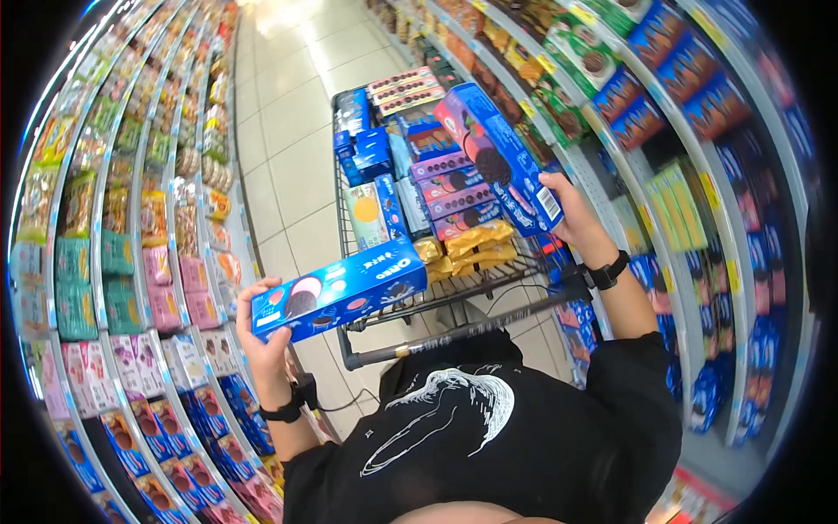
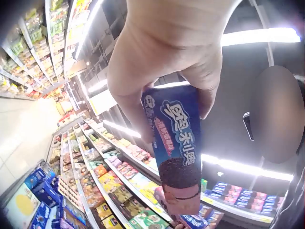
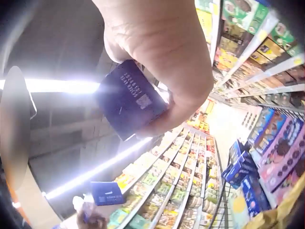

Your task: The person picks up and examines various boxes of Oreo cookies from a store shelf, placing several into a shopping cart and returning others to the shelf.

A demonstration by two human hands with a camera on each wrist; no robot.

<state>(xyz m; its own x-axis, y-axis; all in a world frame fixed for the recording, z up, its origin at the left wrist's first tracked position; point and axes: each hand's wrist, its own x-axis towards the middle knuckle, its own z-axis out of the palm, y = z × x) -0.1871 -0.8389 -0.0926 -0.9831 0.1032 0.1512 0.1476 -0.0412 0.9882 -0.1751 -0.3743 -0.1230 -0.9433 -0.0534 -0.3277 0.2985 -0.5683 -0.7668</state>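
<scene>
My left hand grips one end of a blue Oreo cookie box, which stretches out to the right in front of the cart handle. In the left wrist view, thumb and fingers pinch the sides of this box. On the other side, my right hand holds a second Oreo box, blue and pink, by its lower end; it tilts up and away to the left. The right wrist view shows this box's dark blue end with printed digits, clasped between thumb and fingers.
A wire shopping cart stands before me, loaded with cookie boxes and yellow packets. Snack shelves line the aisle on the left and right. Pale floor tiles run ahead. A cable hangs near my left wrist.
</scene>
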